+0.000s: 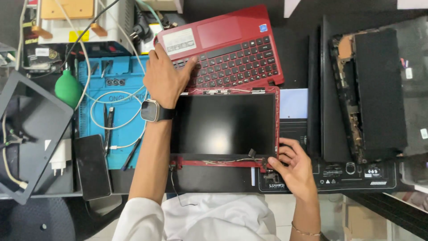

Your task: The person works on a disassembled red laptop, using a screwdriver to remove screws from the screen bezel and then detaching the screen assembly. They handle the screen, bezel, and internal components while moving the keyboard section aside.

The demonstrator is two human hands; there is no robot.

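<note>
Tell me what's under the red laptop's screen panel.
The screen panel lies on a dark work mat, gripped at its corner by the right hand. Whatever is directly beneath it is covered.

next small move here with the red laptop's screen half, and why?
Probably lift the near right corner of the screen panel a little with the right hand. That hand's fingertips sit at the right hinge, where loose thin cables lie along the red frame edge, so go slowly. The left hand is pressing on the red keyboard base, steadying it.
</note>
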